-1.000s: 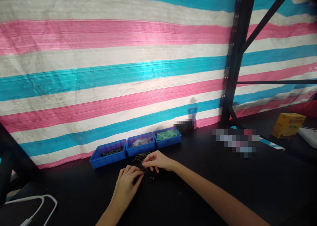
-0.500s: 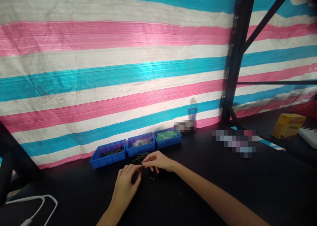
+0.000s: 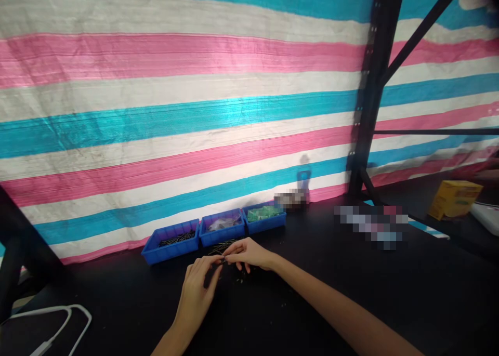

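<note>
Both hands are met over the black table (image 3: pixel 351 273), just in front of the middle one of three blue plastic trays. The left hand (image 3: pixel 198 288) is raised a little, with its thumb and first fingers pinched together. The right hand (image 3: pixel 247 254) is pinched in the same way, and the fingertips of both are touching at one point. Between them a thin dark metal pin (image 3: pixel 222 261) seems to be held; it is too small to tell which hand really grips it, or whether something is being fitted onto it.

A loose small heap of the same thin dark pins (image 3: pixel 220 247) lies on the table, between the fingertips and the middle tray. The left blue tray (image 3: pixel 171 240) is seen to hold more dark pins. The middle blue tray (image 3: pixel 221 226) holds pale, greyish pieces which cannot be named from here. The right blue tray (image 3: pixel 265 216) holds green small parts. Some tiny specks, perhaps green, are scattered on the table just under the right hand.

As a judgement only: the work is in the middle. One pin is being handled, many pins in the heap and in the left tray are not yet touched, and no pile of finished pieces can be made out near the trays.

A white cable (image 3: pixel 58 325) lies far to the left of the trays, and a yellow cardboard box (image 3: pixel 454 197) stands far to their right.
</note>
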`<state>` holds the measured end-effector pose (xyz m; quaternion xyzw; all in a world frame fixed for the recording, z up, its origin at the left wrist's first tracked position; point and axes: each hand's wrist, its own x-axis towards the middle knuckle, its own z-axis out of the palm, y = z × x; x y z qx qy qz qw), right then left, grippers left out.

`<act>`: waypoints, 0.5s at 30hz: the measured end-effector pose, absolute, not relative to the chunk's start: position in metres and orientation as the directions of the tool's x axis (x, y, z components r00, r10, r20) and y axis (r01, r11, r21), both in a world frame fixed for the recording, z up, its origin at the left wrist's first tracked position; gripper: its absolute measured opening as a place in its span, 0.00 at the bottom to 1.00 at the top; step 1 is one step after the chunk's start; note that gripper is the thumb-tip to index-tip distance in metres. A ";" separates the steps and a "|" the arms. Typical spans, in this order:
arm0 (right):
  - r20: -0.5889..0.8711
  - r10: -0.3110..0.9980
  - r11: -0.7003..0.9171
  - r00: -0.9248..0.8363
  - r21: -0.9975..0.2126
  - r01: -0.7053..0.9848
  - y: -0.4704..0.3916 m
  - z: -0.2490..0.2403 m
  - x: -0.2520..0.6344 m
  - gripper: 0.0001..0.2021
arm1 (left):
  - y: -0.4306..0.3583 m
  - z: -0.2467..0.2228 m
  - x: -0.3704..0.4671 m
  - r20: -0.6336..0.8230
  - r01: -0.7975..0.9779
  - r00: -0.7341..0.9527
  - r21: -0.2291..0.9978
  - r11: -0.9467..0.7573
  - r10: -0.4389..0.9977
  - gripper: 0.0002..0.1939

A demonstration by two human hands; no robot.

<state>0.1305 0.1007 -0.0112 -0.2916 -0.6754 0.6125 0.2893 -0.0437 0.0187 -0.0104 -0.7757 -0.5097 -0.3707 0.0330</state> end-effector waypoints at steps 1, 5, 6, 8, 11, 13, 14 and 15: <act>0.031 0.749 0.079 -0.662 -0.996 0.043 0.101 -0.012 0.130 0.20 | 0.019 -0.011 -0.044 0.609 0.813 0.205 0.329 -0.480 0.766 0.10; 0.026 0.749 0.081 -0.662 -0.995 0.052 0.102 -0.014 0.131 0.21 | 0.019 -0.011 -0.044 0.606 0.812 0.194 0.342 -0.473 0.771 0.11; 0.029 0.746 0.083 -0.666 -0.995 0.050 0.102 -0.014 0.131 0.21 | 0.019 -0.011 -0.044 0.605 0.813 0.189 0.346 -0.469 0.773 0.11; 0.039 0.736 0.089 -0.676 -0.995 0.039 0.102 -0.014 0.131 0.21 | 0.018 -0.010 -0.043 0.604 0.814 0.181 0.351 -0.463 0.776 0.11; 0.054 0.717 0.098 -0.695 -0.995 0.025 0.102 -0.014 0.131 0.22 | 0.017 -0.009 -0.043 0.609 0.819 0.163 0.355 -0.451 0.776 0.10; 0.053 0.708 0.108 -0.704 -0.994 0.034 0.102 -0.015 0.131 0.21 | 0.016 -0.008 -0.042 0.613 0.825 0.147 0.358 -0.438 0.777 0.10; 0.049 0.705 0.113 -0.707 -0.993 0.045 0.102 -0.015 0.131 0.21 | 0.016 -0.008 -0.042 0.614 0.826 0.141 0.359 -0.434 0.776 0.10; 0.044 0.703 0.118 -0.710 -0.991 0.056 0.102 -0.015 0.131 0.21 | 0.016 -0.008 -0.042 0.616 0.826 0.140 0.359 -0.434 0.775 0.10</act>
